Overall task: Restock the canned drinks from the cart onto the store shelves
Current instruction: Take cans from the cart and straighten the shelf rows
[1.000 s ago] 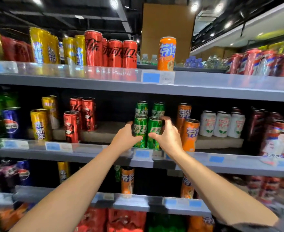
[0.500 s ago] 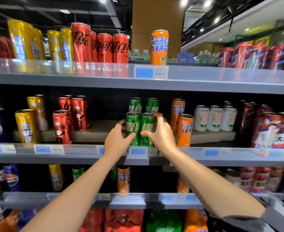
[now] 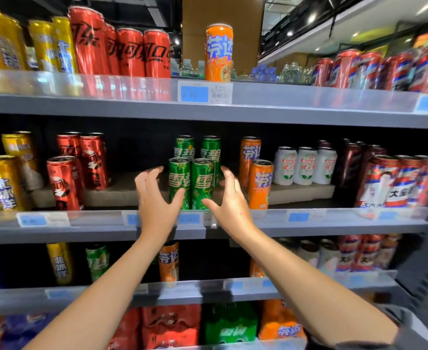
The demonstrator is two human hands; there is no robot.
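Both hands spread wide, flanking front pair of green cans on mid shelf, gripping nothing.

L hand [image 3: 155, 205] fingers [image 3: 146, 176] splayed, thumb at base of left front green can [image 3: 179, 183]; R hand [image 3: 229, 203] fingers [image 3: 229, 174] likewise wide, thumb near base of right front green can [image 3: 203, 184]. Two more green cans [image 3: 197, 147] stand behind. Open gap to the left before red cans [image 3: 81, 170]; orange cans [image 3: 257, 176] just beside R hand, tight room. Middle shelf [image 3: 56, 232] front edge has clear rail w/ blue price tags [image 3: 189, 219]. Top shelf [image 3: 309, 107]: lone orange can [image 3: 218, 53] upright.
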